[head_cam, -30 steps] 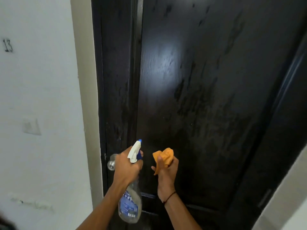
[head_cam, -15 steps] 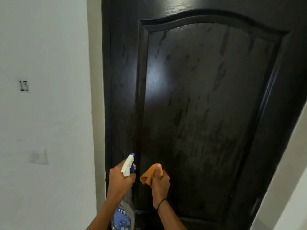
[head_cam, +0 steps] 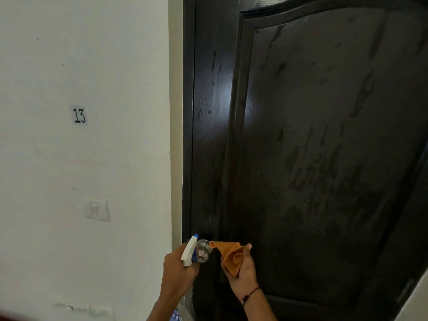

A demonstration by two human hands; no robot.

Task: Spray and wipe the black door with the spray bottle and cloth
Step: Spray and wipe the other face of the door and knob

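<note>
The black door (head_cam: 312,147) fills the right of the view, its arched panel streaked with wet marks. My left hand (head_cam: 177,267) grips the spray bottle (head_cam: 190,251) by its neck; the white and blue nozzle points up toward the door, and the clear body drops out of view at the bottom edge. My right hand (head_cam: 243,267) holds the orange cloth (head_cam: 229,253) bunched in its fingers, just in front of the door. One corner of the cloth reaches left to the silver door knob (head_cam: 203,250), which sits between my two hands.
A white wall (head_cam: 81,158) stands left of the door frame (head_cam: 176,112), with a "13" label (head_cam: 79,115) and a light switch (head_cam: 97,209). A pale wall edge (head_cam: 416,297) shows at the bottom right.
The view has swung left and up, showing more wall and the arched panel top. My hands have shifted toward the knob, and the cloth has opened out toward it.
</note>
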